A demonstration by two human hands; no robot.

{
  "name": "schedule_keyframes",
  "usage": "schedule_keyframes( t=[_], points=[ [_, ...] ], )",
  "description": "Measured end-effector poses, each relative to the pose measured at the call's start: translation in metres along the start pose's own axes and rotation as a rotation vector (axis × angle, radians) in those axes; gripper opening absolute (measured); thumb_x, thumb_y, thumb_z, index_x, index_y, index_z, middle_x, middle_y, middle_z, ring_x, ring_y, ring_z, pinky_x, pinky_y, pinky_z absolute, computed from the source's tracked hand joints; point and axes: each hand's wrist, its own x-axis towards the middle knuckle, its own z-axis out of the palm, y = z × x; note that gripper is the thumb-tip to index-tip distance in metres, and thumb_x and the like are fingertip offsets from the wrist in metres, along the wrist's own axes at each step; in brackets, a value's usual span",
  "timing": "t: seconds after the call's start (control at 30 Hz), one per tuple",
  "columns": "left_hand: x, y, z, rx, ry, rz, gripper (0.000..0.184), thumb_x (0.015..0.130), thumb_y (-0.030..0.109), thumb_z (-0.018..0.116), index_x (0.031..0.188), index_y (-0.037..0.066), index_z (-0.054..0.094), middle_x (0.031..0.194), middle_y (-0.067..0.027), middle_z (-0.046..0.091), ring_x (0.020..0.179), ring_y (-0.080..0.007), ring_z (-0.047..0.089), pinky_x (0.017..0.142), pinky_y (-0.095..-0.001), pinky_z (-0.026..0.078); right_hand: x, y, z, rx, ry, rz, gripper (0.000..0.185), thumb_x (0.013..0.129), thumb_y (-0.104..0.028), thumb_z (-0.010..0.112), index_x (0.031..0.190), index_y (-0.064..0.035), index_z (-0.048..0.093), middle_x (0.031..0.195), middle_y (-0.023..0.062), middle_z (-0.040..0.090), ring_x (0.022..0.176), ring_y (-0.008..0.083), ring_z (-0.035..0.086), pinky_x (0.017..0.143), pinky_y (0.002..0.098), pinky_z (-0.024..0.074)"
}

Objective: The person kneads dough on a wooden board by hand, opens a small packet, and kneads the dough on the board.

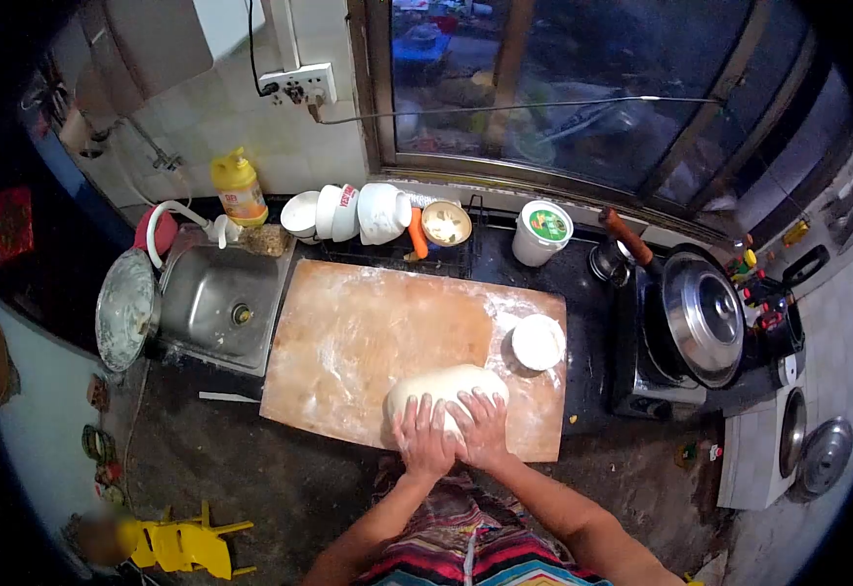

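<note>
A large, smooth lump of pale dough [446, 381] lies near the front edge of a floured wooden board [377, 313]. My left hand [424, 438] rests on the near left part of the dough, palm down with fingers stretched out. Beside it my right hand [482, 428] presses on the dough's near right side, its fingers spread apart. The two hands almost meet at the thumbs. A white bowl [539, 342], with what looks like flour in it, stands on the right of the board. White flour is scattered over the wood around it.
Left of the board is a steel sink [221, 293], with a floury metal basin [125, 311] beside it. Stacked bowls [379, 215], a carrot [417, 234] and a white tub [541, 234] line the back. A lidded pan [702, 317] sits on the stove at right.
</note>
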Motion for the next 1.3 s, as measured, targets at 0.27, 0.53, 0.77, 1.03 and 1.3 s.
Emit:
schedule_keyframes(
  t=[0.27,0.53,0.77,1.03,1.3],
  points=[
    [0.090,-0.043,0.045,0.036,-0.012,0.027,0.055,0.089,0.046,0.047,0.128,0.010,0.058,0.134,-0.0159,0.052,0.130,-0.0395,0.042,0.107,-0.0621,0.024,0.081,0.053,0.034,0.026,0.024,0.091,0.054,0.079,-0.041,0.062,0.126,-0.0159,0.060,0.132,0.0104,0.053,0.126,0.0325,0.046,0.109,0.0573,0.0239],
    [0.217,-0.102,0.093,-0.009,-0.056,0.018,0.034,0.086,0.035,0.054,0.095,0.003,0.064,0.101,-0.0176,0.066,0.093,-0.0373,0.060,0.086,-0.0506,0.042,0.185,0.095,0.077,-0.025,0.141,0.344,0.035,0.088,-0.032,0.057,0.112,-0.0076,0.065,0.110,0.0167,0.063,0.106,0.0367,0.056,0.094,0.0497,0.0379],
    [0.224,-0.099,0.045,-0.098,-0.484,-0.043,0.035,0.095,0.036,0.049,0.094,0.006,0.066,0.097,-0.0199,0.067,0.095,-0.0390,0.062,0.087,-0.0517,0.045,0.170,0.067,0.051,-0.089,-0.022,0.306,0.035,0.090,-0.031,0.055,0.102,0.0005,0.064,0.100,0.0215,0.063,0.099,0.0399,0.057,0.092,0.0524,0.0389],
    [0.105,-0.023,-0.011,0.086,-0.426,0.030,0.051,0.094,0.042,0.049,0.125,0.002,0.059,0.127,-0.0209,0.058,0.125,-0.0345,0.048,0.110,-0.0524,0.027,0.032,-0.023,-0.062,0.264,-0.465,0.160,0.050,0.080,-0.021,0.069,0.126,-0.0083,0.054,0.130,0.0172,0.050,0.122,0.0364,0.046,0.100,0.0531,0.0360],
    [0.003,-0.019,-0.012,0.133,-0.076,0.051,0.060,0.085,0.035,0.050,0.139,0.007,0.046,0.143,-0.0190,0.044,0.136,-0.0409,0.035,0.111,-0.0628,0.019,0.024,-0.001,-0.047,-0.012,-0.514,0.173,0.111,0.057,-0.040,0.088,0.149,-0.0186,0.030,0.147,0.0192,0.032,0.135,0.0446,0.030,0.109,0.0638,0.0218]
  ],
)
